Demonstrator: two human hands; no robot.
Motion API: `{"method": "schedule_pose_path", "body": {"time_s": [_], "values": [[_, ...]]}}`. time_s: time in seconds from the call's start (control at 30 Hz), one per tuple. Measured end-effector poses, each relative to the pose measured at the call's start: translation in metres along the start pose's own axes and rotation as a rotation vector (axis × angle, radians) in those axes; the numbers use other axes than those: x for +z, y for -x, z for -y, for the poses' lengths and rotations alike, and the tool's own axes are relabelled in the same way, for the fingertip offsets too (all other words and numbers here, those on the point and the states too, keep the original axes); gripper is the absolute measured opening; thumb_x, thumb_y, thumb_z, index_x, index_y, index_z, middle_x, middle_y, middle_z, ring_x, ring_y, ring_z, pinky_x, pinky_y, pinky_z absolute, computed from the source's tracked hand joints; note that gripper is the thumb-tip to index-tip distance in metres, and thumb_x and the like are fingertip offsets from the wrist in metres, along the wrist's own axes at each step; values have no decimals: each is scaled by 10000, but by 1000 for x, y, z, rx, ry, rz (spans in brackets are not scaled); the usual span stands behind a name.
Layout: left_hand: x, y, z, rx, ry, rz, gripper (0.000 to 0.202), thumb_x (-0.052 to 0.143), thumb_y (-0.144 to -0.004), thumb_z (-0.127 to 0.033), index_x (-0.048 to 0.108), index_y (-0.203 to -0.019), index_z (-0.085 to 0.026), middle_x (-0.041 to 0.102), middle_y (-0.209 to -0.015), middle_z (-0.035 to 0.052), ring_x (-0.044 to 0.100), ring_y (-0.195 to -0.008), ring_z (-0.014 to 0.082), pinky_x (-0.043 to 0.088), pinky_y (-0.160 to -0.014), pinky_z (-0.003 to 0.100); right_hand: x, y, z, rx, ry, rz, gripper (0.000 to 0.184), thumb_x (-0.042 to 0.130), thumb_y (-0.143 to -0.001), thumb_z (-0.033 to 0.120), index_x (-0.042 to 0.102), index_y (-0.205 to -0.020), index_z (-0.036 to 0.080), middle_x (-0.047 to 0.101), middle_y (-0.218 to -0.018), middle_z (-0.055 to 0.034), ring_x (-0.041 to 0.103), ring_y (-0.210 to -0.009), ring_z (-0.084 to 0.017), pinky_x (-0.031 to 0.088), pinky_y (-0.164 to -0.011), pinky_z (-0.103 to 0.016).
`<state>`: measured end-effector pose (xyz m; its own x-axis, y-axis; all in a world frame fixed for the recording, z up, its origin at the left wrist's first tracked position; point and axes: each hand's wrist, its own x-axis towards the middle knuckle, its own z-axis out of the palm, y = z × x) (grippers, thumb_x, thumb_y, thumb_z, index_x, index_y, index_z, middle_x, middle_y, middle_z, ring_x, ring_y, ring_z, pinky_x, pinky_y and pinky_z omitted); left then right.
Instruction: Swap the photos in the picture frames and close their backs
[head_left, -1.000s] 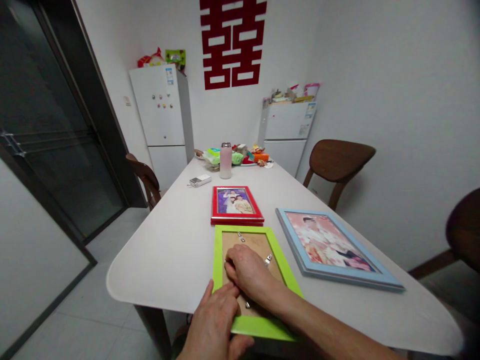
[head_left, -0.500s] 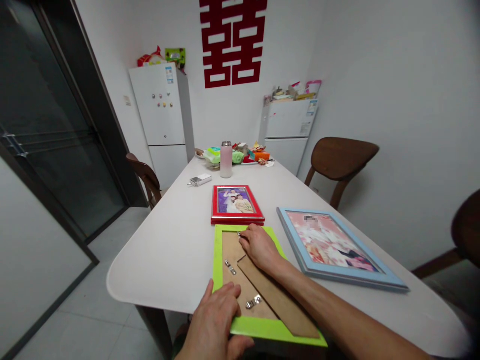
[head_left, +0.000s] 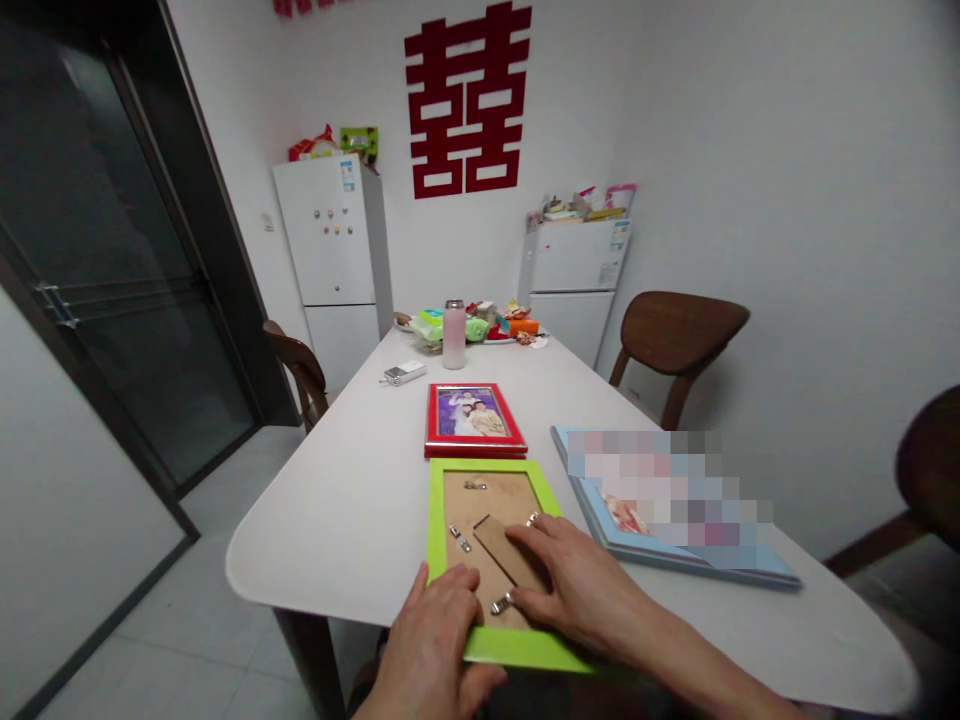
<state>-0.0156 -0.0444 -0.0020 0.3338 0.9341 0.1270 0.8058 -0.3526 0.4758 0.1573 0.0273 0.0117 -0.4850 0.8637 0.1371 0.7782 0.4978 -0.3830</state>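
A green picture frame (head_left: 444, 497) lies face down at the table's near edge, its brown backing board (head_left: 491, 500) and hinged stand (head_left: 501, 541) uppermost. Several metal clips, such as the upper clip (head_left: 475, 486), sit around the board. My left hand (head_left: 435, 635) grips the frame's near left corner, fingers on top and thumb at the front edge. Over the stand, my right hand (head_left: 589, 588) rests with thumb and fingers apart; its thumb is by the lower clip (head_left: 501, 603) and its fingertips are close to the right clip (head_left: 532, 519). Its palm hides the stand's lower part.
Beyond the green frame lies a red picture frame (head_left: 431, 420); a blue picture frame (head_left: 637, 550) lies to the right. Farther back are a small white device (head_left: 405, 373), a pink bottle (head_left: 454, 338) and bagged items (head_left: 480, 330). Wooden chairs (head_left: 682, 328) flank the table.
My right hand has drawn back from the upper clip to the stand and lower clip. The upper clip now lies sideways in view. My left hand stays at the corner; the camera has tilted up slightly.
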Motion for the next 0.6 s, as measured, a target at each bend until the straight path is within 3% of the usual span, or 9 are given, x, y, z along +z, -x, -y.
{"method": "schedule_pose_path", "body": {"time_s": [0.13,0.23,0.33,0.5,0.6], "values": [[0,1,5,10,116,-56,360,608,-616,-185,494,-956,-156,408,-1249,145,350,-1159,258,237,-967,479,-1,3,3,36,-44,-39,350,514,-624,210,566,-966,158,528,-843,-73,486,-804,-182,369,-729,-278],[-3,0,10,-40,274,-168,466,565,-661,-196,419,-1101,-150,322,-1306,138,304,-1188,238,278,-964,411,-11,-2,5,63,-38,-47,313,506,-620,199,599,-917,160,526,-792,-67,490,-765,-179,378,-701,-276],[-8,-6,10,-135,464,-280,473,526,-705,-209,375,-1151,-160,403,-1250,113,365,-1147,223,288,-959,382,-24,-4,14,78,-40,-60,316,515,-623,217,609,-922,172,525,-790,-66,489,-768,-182,381,-699,-283],[-18,-23,8,-229,991,-388,417,482,-744,-261,338,-1128,-190,578,-990,47,568,-862,169,456,-718,277,-30,-1,35,-29,-153,-86,341,530,-648,252,575,-982,202,528,-871,-59,484,-830,-176,380,-744,-284],[-29,-23,20,-332,1166,-403,468,539,-707,-283,332,-1117,-192,604,-771,-8,591,-621,132,451,-537,216,-26,0,24,-15,-166,-117,347,474,-718,329,542,-1031,198,536,-938,-72,501,-835,-179,387,-747,-300]]}}
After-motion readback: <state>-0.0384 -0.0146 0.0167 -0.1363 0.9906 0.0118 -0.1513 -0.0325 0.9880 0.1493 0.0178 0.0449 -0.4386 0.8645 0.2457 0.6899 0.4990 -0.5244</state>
